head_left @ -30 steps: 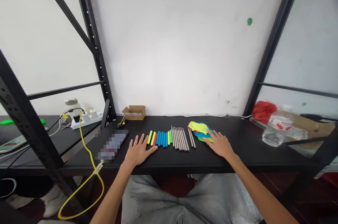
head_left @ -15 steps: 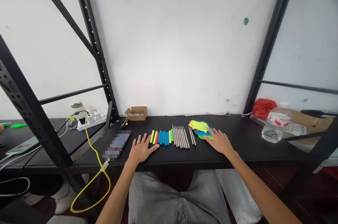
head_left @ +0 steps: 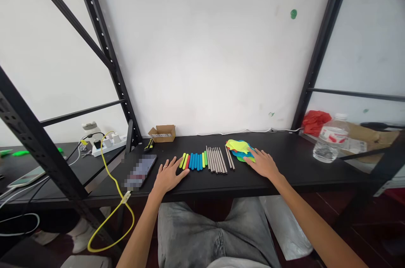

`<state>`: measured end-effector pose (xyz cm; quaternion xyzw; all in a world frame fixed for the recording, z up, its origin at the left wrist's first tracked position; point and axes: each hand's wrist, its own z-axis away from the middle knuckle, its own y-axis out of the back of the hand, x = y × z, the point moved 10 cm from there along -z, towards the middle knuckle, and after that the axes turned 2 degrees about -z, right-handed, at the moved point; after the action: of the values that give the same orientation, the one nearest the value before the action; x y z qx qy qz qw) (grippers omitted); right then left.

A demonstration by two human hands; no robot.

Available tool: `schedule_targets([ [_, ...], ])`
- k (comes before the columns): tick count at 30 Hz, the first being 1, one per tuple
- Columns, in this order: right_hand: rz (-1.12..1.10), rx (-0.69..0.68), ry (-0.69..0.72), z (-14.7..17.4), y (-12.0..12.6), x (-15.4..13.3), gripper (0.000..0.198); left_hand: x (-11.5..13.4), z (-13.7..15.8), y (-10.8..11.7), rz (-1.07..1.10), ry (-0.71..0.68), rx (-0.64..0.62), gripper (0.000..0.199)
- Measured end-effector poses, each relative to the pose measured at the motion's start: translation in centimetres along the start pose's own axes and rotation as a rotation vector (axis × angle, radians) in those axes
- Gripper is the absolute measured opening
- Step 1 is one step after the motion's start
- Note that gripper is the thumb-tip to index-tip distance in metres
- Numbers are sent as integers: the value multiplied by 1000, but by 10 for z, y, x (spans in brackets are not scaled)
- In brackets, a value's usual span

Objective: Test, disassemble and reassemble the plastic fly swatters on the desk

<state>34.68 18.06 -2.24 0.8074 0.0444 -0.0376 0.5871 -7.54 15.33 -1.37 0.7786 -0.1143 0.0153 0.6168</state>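
Observation:
My left hand rests on the black table with its fingers spread, at the left end of a row of coloured sticks in yellow, red, blue and green. Its fingertips come close to the yellow and red ones; whether they touch is hard to tell. Right of that row lie several thin grey rods, and a smaller group of grey rods sits a little apart. My right hand lies open, fingers on the right edge of a pile of flat coloured pieces, yellow on top, with blue, green and red beneath.
A phone lies left of my left hand, with a yellow cable nearby. Behind are a small cardboard box and a yellow-black tool. A water bottle and red bag stand right. Black posts frame the table.
The camera view has shifted slightly. Both hands keep nearly the same places, and the sticks, rods and flat pieces look unmoved.

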Motion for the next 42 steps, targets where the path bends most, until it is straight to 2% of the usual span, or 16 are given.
schedule_targets([
  [9, -15, 22, 2, 0, 3, 1, 74, 5, 0, 2, -2, -48, 2, 52],
  [20, -56, 99, 29, 3, 17, -3, 68, 8, 1, 7, 72, -54, 17, 50],
  [27, -92, 91, 59, 5, 18, -3, 64, 11, 2, 6, 94, -53, 27, 51],
  [32, -114, 72, 20, 3, 14, 3, 67, 15, 2, 5, 117, -74, 18, 54],
  [42, -91, 104, 38, 4, 18, -2, 61, 13, 0, 9, 133, -62, 3, 43],
])
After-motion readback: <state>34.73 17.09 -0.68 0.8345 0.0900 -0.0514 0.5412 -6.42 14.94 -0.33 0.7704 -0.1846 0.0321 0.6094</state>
